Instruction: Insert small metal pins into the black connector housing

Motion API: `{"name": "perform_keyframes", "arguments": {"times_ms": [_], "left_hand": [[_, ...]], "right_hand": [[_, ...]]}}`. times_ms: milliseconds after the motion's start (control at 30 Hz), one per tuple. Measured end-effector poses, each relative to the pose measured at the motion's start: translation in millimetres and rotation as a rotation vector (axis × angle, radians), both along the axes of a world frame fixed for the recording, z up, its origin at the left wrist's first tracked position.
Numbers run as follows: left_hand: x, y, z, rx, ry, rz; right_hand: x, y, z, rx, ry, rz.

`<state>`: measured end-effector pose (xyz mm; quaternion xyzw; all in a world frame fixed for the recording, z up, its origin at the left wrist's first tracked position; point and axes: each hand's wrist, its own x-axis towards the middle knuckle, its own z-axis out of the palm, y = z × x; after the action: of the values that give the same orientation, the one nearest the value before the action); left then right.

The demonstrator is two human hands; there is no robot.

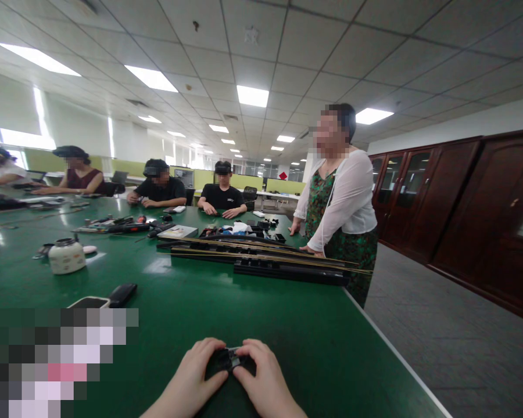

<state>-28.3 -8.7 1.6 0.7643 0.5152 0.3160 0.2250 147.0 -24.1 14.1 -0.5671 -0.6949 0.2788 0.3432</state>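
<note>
Low in the head view, a small black part with a metallic middle (234, 361) is held just over the green table (165, 325). My left hand (197, 371) grips its left side between thumb and fingers. On the opposite side my right hand (264, 371) pinches it the same way. The fingers cover much of the part, and its exact kind cannot be made out.
Long black rails (261, 255) with thin golden rods lie across the table beyond my hands. A cream jar (67, 256) and a black object (122, 294) are to the left. A person (344, 197) stands at the right edge; several others sit at the far side.
</note>
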Motion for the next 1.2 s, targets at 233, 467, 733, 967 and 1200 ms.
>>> {"name": "perform_keyframes", "arguments": {"times_ms": [233, 467, 733, 967, 1200], "left_hand": [[0.8, 0.3, 1.3, -0.003, 0.017, -0.001], [-1.7, 2.4, -5.3, 0.031, -0.003, -0.001], [-0.6, 2.2, -1.7, 0.015, 0.013, -0.001], [-0.1, 0.4, 0.7, 0.003, 0.013, 0.002], [2.7, -2.2, 6.7, -0.035, 0.017, 0.002]], "right_hand": [[0.0, 0.4, -0.4, 0.011, 0.013, 0.006], [-1.1, 1.0, -0.1, 0.004, -0.005, 0.008], [-0.8, 1.1, 0.6, -0.002, 0.040, -0.001], [1.2, 3.5, -3.3, 0.075, 0.122, -0.025], [4.5, 4.7, -5.5, 0.088, 0.139, -0.073]]}}
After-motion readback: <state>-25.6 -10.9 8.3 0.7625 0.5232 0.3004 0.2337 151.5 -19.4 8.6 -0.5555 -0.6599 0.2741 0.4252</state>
